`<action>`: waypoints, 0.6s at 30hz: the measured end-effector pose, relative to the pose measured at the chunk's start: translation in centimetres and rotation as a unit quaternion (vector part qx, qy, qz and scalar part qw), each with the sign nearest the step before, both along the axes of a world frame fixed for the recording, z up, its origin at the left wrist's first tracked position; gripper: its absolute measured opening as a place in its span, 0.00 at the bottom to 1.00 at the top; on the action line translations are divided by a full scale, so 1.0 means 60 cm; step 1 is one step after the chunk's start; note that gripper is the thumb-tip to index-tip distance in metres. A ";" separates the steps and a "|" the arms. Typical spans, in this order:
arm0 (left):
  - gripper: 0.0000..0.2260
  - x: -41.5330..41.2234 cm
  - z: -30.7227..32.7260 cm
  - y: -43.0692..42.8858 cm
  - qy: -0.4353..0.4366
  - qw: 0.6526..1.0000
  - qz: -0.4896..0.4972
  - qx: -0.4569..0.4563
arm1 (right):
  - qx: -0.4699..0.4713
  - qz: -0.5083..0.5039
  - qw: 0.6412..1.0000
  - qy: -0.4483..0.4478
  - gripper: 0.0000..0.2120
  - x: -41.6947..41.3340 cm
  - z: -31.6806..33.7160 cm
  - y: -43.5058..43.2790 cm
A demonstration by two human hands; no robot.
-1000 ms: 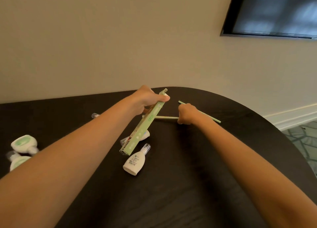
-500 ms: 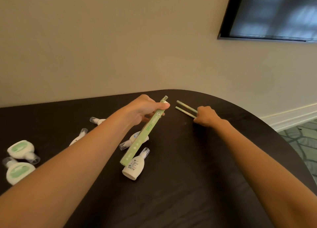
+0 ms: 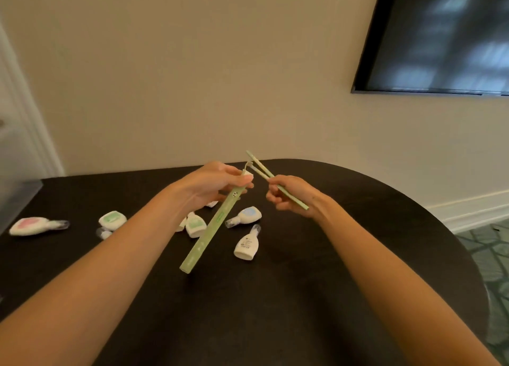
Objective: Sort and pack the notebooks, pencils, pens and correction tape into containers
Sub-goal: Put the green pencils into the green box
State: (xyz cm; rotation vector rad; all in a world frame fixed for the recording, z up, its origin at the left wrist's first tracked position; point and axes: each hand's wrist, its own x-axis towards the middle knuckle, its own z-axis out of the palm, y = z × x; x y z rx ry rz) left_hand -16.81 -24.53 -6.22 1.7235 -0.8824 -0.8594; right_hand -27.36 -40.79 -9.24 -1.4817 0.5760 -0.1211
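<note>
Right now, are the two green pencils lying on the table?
No, the right hand grips both pencils in the air beside the pencil box that the left hand holds.

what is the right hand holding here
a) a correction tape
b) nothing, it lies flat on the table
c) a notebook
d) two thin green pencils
D: the right hand pinches two thin green pencils, their far ends close to the top of the long green box that the left hand grips above the table.
</note>
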 end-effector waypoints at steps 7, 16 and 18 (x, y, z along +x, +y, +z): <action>0.20 0.018 0.014 0.162 0.018 0.995 -0.073 -0.069 | -0.031 0.086 0.993 -0.079 0.16 0.028 0.031 0.150; 0.40 0.036 0.013 0.314 -0.028 0.993 -0.062 -0.095 | 0.040 0.126 0.972 -0.195 0.11 0.054 0.090 0.293; 0.40 0.038 0.013 0.331 -0.023 0.992 -0.061 -0.107 | 0.057 0.086 0.971 -0.214 0.08 0.059 0.098 0.312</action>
